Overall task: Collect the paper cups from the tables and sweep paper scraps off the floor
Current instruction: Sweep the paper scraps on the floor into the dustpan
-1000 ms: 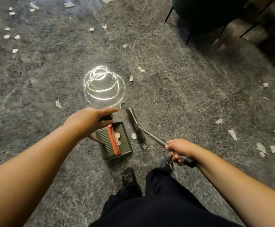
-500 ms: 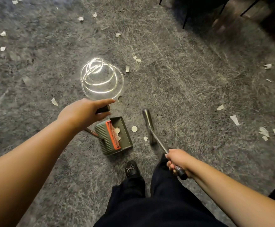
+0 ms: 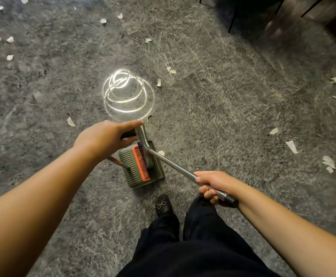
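Note:
My left hand (image 3: 105, 136) grips the black top of the dustpan's upright handle. The olive green dustpan (image 3: 131, 168), with an orange comb strip, sits on the grey floor just ahead of my feet. My right hand (image 3: 213, 184) grips the metal shaft of the broom (image 3: 173, 163) near its black end. The broom head (image 3: 146, 148) lies inside the dustpan against the comb. One round paper scrap (image 3: 161, 153) lies just right of the pan. No paper cups are in view.
Paper scraps are scattered at the far left (image 3: 10, 39), ahead (image 3: 171, 70) and in a cluster at the right (image 3: 329, 161). A bright ring-shaped light reflection (image 3: 128, 94) shines on the floor. Dark chair legs (image 3: 233, 21) stand at the upper right.
The broom head swept left from the floor beside the pan into the dustpan, against the comb. The scraps that lay near the pan's mouth are now fewer; my left hand stayed on the handle.

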{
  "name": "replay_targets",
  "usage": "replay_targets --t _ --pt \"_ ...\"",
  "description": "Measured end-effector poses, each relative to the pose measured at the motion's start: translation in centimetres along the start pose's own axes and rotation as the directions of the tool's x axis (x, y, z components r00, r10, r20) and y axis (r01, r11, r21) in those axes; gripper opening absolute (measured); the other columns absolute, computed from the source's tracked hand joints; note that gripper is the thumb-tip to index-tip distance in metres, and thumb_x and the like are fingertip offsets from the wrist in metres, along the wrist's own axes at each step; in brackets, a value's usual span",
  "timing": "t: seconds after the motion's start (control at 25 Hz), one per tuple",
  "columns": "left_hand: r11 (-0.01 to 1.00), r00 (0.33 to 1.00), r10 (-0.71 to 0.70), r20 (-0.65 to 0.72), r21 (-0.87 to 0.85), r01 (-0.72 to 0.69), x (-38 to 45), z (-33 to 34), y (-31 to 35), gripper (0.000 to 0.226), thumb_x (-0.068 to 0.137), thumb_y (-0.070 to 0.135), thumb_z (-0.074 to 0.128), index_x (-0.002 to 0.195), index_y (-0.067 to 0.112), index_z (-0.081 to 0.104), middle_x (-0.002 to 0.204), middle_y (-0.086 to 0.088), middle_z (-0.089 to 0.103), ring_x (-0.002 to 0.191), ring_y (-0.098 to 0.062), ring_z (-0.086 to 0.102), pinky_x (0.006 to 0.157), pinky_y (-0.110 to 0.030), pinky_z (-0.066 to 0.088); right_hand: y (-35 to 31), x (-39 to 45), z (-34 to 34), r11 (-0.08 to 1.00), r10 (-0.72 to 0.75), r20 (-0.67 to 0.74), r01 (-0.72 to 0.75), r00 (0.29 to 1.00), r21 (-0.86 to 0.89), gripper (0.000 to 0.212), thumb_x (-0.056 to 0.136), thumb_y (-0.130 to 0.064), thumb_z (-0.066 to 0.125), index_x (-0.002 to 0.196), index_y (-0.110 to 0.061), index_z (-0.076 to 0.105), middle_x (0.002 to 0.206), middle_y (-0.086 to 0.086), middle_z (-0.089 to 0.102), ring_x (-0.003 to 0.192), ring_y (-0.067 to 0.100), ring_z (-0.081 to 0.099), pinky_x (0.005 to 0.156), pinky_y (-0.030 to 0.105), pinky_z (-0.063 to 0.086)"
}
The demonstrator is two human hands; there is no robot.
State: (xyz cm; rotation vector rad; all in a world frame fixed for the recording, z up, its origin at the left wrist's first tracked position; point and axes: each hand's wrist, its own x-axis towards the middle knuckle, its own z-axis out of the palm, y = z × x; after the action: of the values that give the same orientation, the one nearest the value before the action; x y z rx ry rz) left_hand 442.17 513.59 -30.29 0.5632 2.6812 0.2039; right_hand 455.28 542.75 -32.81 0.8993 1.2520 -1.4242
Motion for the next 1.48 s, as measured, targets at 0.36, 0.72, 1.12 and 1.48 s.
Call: replay_targets --t 0.36,0.72,1.12,1.48 --pt "1.000 1.000 -0.015 -0.011 0.018 0.015 -1.1 0.1 -0.5 0.051 0.091 0.057 0.048 0.139 0.062 0.029 0.082 0.005 0.056 0.064 -0.017 0.051 0.051 -0.027 0.040 0.1 0.7 0.1 0.991 -0.080 -0.161 0.061 0.984 -0.120 0.035 0.099 -0.009 0.038 0.133 -0.017 0.044 0.056 0.002 0.041 0.032 0.007 0.033 0.034 0.014 0.027" --pt "1.000 1.000 -0.005 0.008 -0.012 0.005 -1.2 0.3 -1.9 0.055 0.083 0.065 0.034 0.138 0.062 0.029 0.090 0.002 0.065 0.069 -0.021 0.060 0.055 -0.034 0.053 -0.6 6.9 2.8 0.977 -0.038 -0.165 0.002 0.986 -0.213 0.028 0.099 -0.010 0.036 0.119 -0.024 0.049 0.058 0.005 0.043 0.031 0.009 0.036 0.035 0.014 0.031" --pt "1.000 1.000 -0.011 0.019 -0.020 0.011 -0.3 -0.2 -2.0 0.052 0.089 0.060 0.042 0.139 0.062 0.028 0.100 -0.001 0.066 0.081 -0.024 0.063 0.061 -0.034 0.054 -0.6 2.7 0.4 0.999 -0.032 -0.120 0.036 0.992 0.030 0.045 0.101 -0.012 0.035 0.144 -0.024 0.032 0.049 -0.002 0.037 0.030 0.005 0.031 0.031 0.013 0.026" --pt "1.000 1.000 0.007 -0.010 -0.007 -0.007 -0.6 -0.2 -2.4 0.051 0.091 0.056 0.045 0.140 0.059 0.030 0.091 0.001 0.065 0.069 -0.020 0.057 0.054 -0.030 0.048 -0.8 6.8 0.8 0.988 -0.027 -0.191 0.055 0.981 0.142 0.049 0.101 -0.011 0.035 0.148 -0.024 0.026 0.046 -0.002 0.037 0.030 0.006 0.031 0.033 0.013 0.027"
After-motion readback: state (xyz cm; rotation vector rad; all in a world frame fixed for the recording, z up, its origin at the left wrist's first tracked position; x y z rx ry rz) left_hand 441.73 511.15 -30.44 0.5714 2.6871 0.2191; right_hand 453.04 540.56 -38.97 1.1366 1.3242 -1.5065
